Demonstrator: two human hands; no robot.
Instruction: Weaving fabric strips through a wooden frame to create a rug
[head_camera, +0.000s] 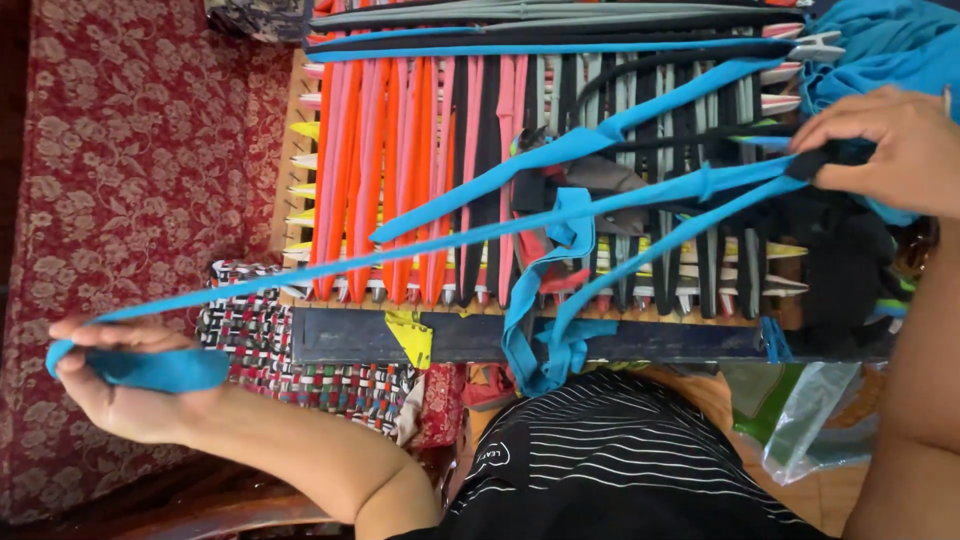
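My left hand (120, 385) at the lower left is closed around a bunched end of a long blue fabric strip (440, 238). The strip runs taut across a wooden peg loom (290, 215) to my right hand (885, 150) at the upper right, which pinches the strip's other end together with some dark fabric. Pink, orange, black and grey fabric strips (400, 170) are stretched over the loom's pegs. More blue loops hang down in front of the loom's dark front bar (350, 338).
A woven red, white and black mat (250, 330) lies under the loom on a dark red floral cloth (130, 150). A pile of blue fabric (880, 45) sits at the upper right. A clear plastic bag (810, 410) lies at the lower right. My lap in black striped clothing (620, 450) fills the bottom.
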